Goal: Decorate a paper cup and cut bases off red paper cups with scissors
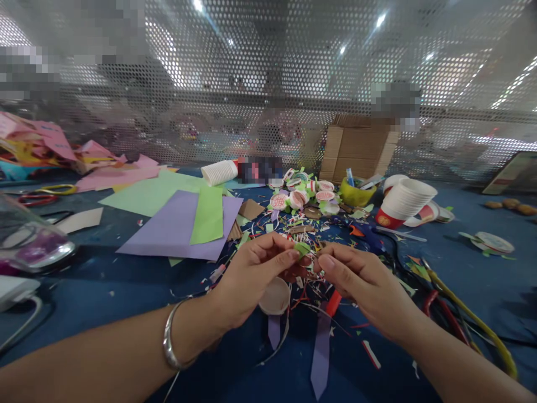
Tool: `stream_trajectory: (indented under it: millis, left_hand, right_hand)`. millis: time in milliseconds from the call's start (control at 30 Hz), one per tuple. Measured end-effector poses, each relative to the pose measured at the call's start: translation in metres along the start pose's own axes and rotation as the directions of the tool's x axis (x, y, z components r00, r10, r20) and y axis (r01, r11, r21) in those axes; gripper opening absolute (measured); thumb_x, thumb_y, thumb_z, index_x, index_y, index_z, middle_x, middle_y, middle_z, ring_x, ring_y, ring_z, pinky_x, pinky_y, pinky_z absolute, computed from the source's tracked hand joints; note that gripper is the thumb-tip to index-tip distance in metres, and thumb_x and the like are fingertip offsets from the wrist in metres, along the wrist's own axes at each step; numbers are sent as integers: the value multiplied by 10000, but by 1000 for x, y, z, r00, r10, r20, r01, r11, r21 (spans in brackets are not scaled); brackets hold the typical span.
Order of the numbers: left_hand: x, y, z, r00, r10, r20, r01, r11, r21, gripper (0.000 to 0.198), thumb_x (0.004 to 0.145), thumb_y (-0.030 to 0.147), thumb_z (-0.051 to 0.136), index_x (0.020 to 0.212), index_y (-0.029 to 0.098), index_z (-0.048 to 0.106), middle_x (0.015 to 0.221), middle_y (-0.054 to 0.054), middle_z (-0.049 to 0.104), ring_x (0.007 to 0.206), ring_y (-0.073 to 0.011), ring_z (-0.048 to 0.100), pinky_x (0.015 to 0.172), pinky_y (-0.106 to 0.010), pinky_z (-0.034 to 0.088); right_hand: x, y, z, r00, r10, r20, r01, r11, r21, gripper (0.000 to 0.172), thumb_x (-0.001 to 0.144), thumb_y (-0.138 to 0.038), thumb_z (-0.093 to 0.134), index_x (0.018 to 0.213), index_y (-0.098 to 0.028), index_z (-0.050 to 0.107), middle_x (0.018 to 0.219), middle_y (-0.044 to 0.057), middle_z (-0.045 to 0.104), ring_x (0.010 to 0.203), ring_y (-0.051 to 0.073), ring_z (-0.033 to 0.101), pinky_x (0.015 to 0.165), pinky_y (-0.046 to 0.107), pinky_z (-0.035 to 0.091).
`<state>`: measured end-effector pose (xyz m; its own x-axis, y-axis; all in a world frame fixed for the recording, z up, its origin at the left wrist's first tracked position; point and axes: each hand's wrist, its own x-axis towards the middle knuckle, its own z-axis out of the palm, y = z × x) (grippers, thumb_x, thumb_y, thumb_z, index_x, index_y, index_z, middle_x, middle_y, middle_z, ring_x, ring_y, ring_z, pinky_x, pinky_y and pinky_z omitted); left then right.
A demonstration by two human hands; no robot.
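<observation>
My left hand (262,266), with a silver bangle on its wrist, pinches a small piece of green paper (302,248) between thumb and fingers. Close beside it, my right hand (356,274) has its thumb and fingertips pressed together; what they hold, if anything, is too small to make out. Below the hands lies a round paper cup bottom (274,296) with a purple paper strip (274,331) under it. A longer pointed purple strip (321,358) lies to its right. Paper scraps are scattered beneath and beyond both hands.
Purple paper (159,229) and a green strip (208,215) lie at left. Stacked paper cups (405,204), a yellow bowl (356,193) and a cardboard box (356,151) stand at back right. Yellow-handled scissors (474,319) lie right. A perforated metal screen (268,67) rises behind.
</observation>
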<state>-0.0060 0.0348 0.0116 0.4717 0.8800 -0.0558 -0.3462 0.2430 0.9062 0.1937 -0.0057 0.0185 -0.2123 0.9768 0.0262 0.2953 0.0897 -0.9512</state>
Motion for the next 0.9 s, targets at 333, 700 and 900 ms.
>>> stream_trajectory:
  millis: [333,700,900]
  left_hand:
    - [-7,0,5,999,-50,6,49,999,6,166,844,262,784,815,147,667,749,-13,755,703,-93,709,625,-163,509]
    - [-9,-2,5,996,-76,41,78,995,-55,168,846,251,784,805,154,653,752,-15,754,711,-96,713,663,-184,515]
    - [-8,-4,4,992,-119,42,122,989,-89,187,852,246,777,800,154,623,776,-37,768,720,-118,727,661,-202,528]
  right_hand:
    - [-1,-9,2,999,-52,-5,51,990,-134,397,997,-553,505,875,-215,675,817,20,635,735,159,539,666,293,389]
    - [-1,-8,1,998,-58,21,61,989,-137,353,1011,-525,503,905,-242,685,876,9,706,824,168,638,762,302,437]
    - [-1,-7,2,997,-76,31,80,983,-166,334,1020,-499,494,903,-241,672,869,10,710,810,168,636,749,296,444]
